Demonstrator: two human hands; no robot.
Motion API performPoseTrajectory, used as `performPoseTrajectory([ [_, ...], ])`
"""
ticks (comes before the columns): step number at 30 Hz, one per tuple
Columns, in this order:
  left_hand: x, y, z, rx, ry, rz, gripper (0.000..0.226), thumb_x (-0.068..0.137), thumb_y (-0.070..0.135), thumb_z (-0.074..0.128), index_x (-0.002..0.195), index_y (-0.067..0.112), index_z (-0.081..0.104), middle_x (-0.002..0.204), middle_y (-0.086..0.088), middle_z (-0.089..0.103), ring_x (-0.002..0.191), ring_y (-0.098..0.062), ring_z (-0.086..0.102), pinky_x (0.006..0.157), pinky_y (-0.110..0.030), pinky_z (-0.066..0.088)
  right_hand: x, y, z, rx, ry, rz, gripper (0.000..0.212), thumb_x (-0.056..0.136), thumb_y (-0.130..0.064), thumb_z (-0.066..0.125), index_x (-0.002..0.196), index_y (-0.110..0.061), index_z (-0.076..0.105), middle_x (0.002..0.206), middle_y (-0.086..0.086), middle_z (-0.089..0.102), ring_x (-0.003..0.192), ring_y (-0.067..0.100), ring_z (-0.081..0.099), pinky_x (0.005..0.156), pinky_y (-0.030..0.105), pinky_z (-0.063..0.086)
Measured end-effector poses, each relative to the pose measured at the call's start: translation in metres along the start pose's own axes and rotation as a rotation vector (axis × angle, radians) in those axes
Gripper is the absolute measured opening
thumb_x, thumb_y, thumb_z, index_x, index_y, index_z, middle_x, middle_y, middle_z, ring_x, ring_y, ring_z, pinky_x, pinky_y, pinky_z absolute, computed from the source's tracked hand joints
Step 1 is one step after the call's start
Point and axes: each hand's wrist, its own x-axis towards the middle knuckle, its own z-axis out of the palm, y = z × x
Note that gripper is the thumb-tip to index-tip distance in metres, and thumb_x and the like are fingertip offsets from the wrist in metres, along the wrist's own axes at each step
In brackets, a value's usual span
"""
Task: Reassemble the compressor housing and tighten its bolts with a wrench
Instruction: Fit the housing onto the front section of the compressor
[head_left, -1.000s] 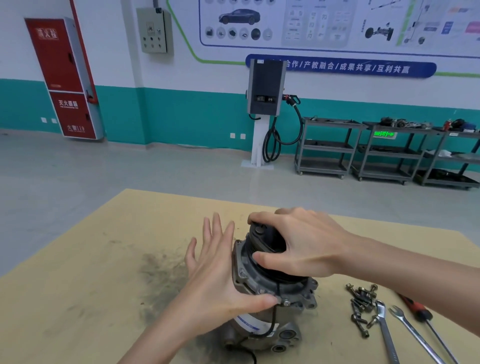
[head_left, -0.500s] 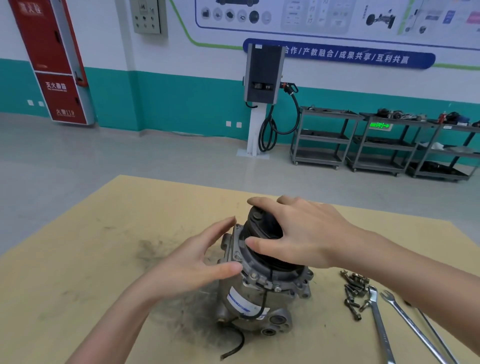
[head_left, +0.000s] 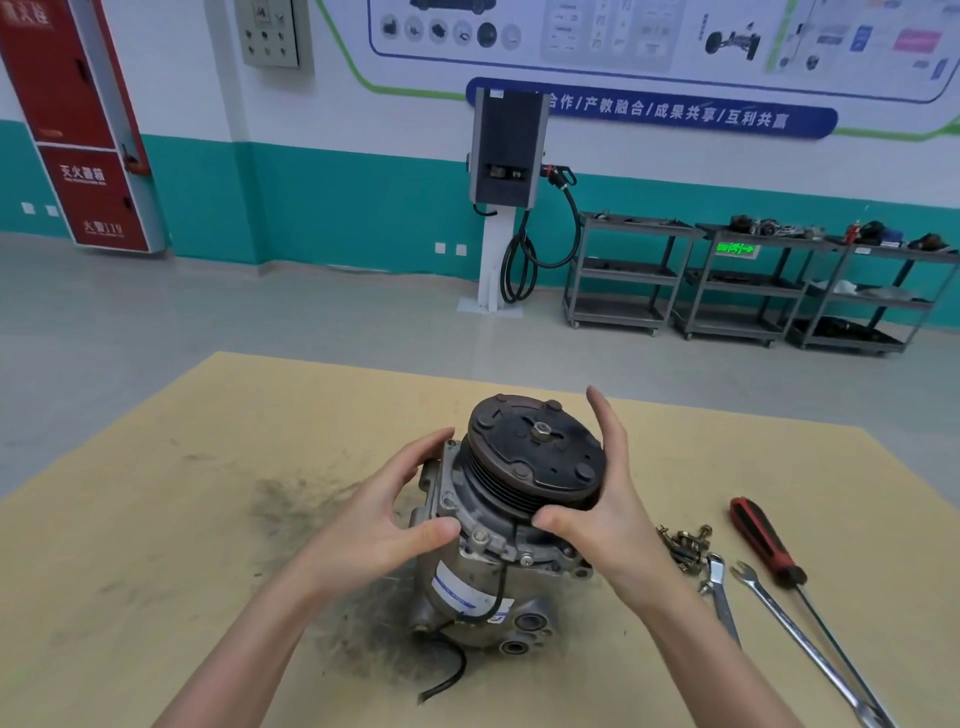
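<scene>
Plainly the compressor (head_left: 498, 525), a cast-metal body with a black pulley and clutch plate (head_left: 537, 453) on top, should handle as heavy, rigid and probably greasy, best taken low on the ribbed housing flange (head_left: 470, 525) rather than by the pulley, which may spin; it stands near the middle of the counter (head_left: 156, 519), with loose bolts (head_left: 684, 545) and wrenches (head_left: 719, 587) to its right. Its long axis runs from the base nearest the person up and away, tilted, the clutch face pointing upward and toward the camera; the left hand (head_left: 379, 514) cups the flange with thumb and fingers pressed on it, while the right hand (head_left: 605, 499) lies against the pulley rim, fingers straight, thumb under its edge, neither grip clamped tight.
</scene>
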Motion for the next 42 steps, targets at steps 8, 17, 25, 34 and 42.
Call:
performPoseTrajectory([
  [8,0.001,0.004,0.009,0.006,0.009,0.001,0.107,0.054,0.093,0.063,0.142,0.041,0.033,0.146,0.033,0.045,0.135,0.011,0.041,0.11,-0.016,0.037,0.006,0.006,0.003,0.066,0.052,-0.012,0.12,0.046,-0.033,0.088,0.147,-0.03,0.024,0.132,-0.006,0.058,0.117,0.008,0.061,0.089,0.017,0.049],
  [17,0.037,0.056,-0.002,0.293,-0.14,0.118,0.139,0.044,0.099,0.06,0.156,0.026,0.021,0.155,0.027,0.024,0.145,0.008,0.021,0.124,-0.026,0.017,0.009,-0.003,0.01,0.088,0.144,-0.073,0.119,0.049,-0.062,0.088,0.146,-0.035,0.025,0.126,-0.015,0.061,0.118,0.018,0.061,0.089,0.02,0.05],
  [25,0.061,0.051,0.0,0.116,-0.185,0.111,0.097,0.053,0.046,0.082,0.137,0.016,0.044,0.134,-0.006,0.062,0.125,-0.02,0.06,0.108,-0.049,0.046,0.007,-0.002,0.012,0.092,0.153,-0.093,0.122,0.041,-0.057,0.091,0.144,-0.037,0.029,0.127,0.0,0.06,0.116,0.017,0.062,0.087,0.02,0.05],
  [34,0.07,0.053,-0.004,-0.029,-0.235,0.121,0.117,0.05,0.075,0.082,0.138,0.006,0.046,0.134,-0.014,0.061,0.126,-0.027,0.059,0.109,-0.052,0.045,0.008,-0.003,0.012,0.05,0.211,-0.118,0.106,0.041,-0.03,0.078,0.136,-0.047,0.035,0.118,-0.012,0.063,0.111,0.009,0.063,0.084,0.015,0.05],
  [42,0.071,0.051,-0.003,-0.063,-0.251,0.102,0.112,0.051,0.075,0.082,0.135,0.009,0.048,0.135,-0.017,0.059,0.127,-0.028,0.058,0.11,-0.049,0.045,0.004,-0.008,0.015,0.02,0.216,-0.081,0.109,0.039,-0.032,0.076,0.138,-0.045,0.033,0.11,-0.028,0.061,0.108,0.0,0.061,0.08,0.008,0.047],
])
